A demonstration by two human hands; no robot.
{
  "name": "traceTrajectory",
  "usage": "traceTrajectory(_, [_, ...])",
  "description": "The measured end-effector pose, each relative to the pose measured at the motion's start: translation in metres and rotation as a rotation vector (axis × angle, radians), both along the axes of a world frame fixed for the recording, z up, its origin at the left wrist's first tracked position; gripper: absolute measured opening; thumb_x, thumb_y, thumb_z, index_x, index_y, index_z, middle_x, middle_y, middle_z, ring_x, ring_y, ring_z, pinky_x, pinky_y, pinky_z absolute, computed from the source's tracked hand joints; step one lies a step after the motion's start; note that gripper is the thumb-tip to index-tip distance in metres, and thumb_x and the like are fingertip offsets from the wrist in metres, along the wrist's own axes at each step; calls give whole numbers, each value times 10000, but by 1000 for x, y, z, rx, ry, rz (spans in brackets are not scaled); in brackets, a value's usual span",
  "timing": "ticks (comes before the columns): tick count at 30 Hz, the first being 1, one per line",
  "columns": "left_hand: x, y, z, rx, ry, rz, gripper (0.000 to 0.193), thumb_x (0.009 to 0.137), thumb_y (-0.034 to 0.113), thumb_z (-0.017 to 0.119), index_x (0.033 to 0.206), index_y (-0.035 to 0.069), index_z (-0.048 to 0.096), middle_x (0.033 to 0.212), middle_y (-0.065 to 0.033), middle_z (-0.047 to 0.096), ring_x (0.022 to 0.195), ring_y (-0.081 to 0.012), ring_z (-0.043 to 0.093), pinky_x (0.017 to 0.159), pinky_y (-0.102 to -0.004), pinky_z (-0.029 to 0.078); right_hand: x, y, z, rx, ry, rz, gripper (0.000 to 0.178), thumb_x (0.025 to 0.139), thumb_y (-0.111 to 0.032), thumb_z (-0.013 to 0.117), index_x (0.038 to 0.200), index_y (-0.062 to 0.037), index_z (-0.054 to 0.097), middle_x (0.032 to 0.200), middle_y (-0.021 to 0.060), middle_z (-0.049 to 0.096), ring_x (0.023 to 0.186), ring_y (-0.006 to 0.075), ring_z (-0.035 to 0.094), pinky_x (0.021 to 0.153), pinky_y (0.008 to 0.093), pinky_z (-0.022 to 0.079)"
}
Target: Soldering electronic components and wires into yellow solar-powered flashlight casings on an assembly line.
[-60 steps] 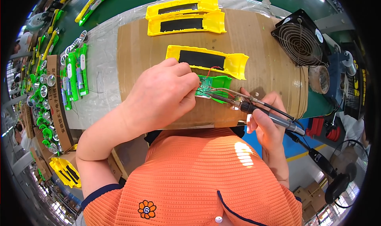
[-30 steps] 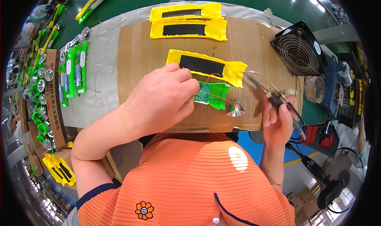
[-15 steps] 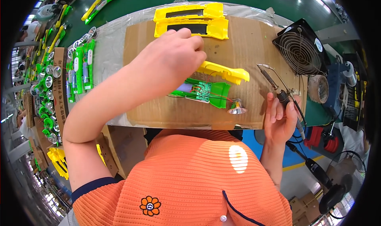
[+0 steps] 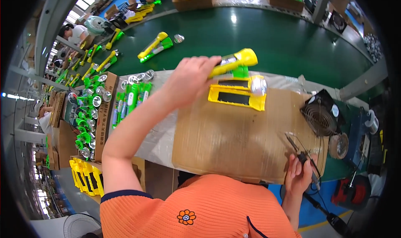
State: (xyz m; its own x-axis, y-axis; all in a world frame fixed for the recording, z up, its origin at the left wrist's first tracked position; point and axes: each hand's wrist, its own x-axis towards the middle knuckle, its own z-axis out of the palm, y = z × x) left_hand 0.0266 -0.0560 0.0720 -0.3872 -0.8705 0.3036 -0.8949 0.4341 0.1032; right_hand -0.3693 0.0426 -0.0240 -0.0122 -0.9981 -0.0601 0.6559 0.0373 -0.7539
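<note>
My left hand (image 4: 189,80) is closed around a yellow flashlight shell (image 4: 240,60), lifted near the far edge of the work surface. A green shell half (image 4: 240,72) shows beneath it, and a shiny reflector cup (image 4: 259,86) hangs beside it. Just below lie two yellow shell halves with dark panels (image 4: 234,98), partly covered by the reflector. At the right, my right hand (image 4: 297,173) holds a soldering iron (image 4: 301,156) across its fingers, the tip pointing away from me.
A cardboard sheet (image 4: 229,142) covers the work surface. To its right stand a black fan (image 4: 319,114) and a tape roll (image 4: 338,146). Green flashlight parts (image 4: 131,98) and a box of reflectors (image 4: 109,117) are at left. Beyond runs a green conveyor belt (image 4: 267,41) carrying flashlight parts.
My left hand has lifted the yellow shell, green half and reflector off the cardboard and carried them away toward the belt. The view has tilted up. My right hand still holds the soldering iron.
</note>
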Motion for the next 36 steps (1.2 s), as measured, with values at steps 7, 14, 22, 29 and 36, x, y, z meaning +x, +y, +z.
traceTrajectory(7, [71, -114, -40, 326, -257, 237, 586, 924, 313, 663, 1426, 106, 443, 1276, -195, 579, 1234, -347, 550, 1012, -558, 433, 6, 2, 4, 51, 2, -44, 214, 925, -130, 628, 906, -111, 415, 589, -14, 367, 518, 102, 419, 865, 361, 525])
traceTrajectory(14, [-30, -7, -63, 389, -22, -51, 738, 971, 496, 542, 1532, 61, 339, 1595, -260, 253, 1512, -353, 213, 1218, -527, 149, -2, 1, -8, -7, -87, 81, 57, 1027, -131, 483, 1077, -156, 489, 575, -32, 362, 476, 85, 380, 966, 340, 494])
traceTrajectory(22, [-52, 52, -59, -7, 143, -75, 674, 977, 518, 512, 1485, 83, 425, 1565, -250, 314, 1518, -337, 195, 1194, -611, 96, 9, -4, 14, 146, -57, -33, 261, 983, -242, 576, 806, -100, 445, 589, -19, 383, 548, 121, 383, 957, 381, 468])
traceTrajectory(29, [88, 150, -56, -255, -157, 1180, 302, 781, 145, 656, 1051, 35, 576, 1029, -154, 583, 991, -339, 558, 842, -489, 446, 11, -9, -9, 71, -106, 66, 274, 1042, -225, 500, 800, -121, 423, 596, -23, 375, 512, 104, 374, 897, 339, 525])
traceTrajectory(36, [98, 143, -90, -290, -254, 1081, 124, 836, 148, 557, 929, 79, 602, 900, -101, 614, 908, -260, 592, 765, -418, 460, 5, 15, 16, 163, -96, 39, 275, 1009, -238, 546, 792, -83, 478, 584, -1, 400, 568, 136, 414, 983, 384, 470])
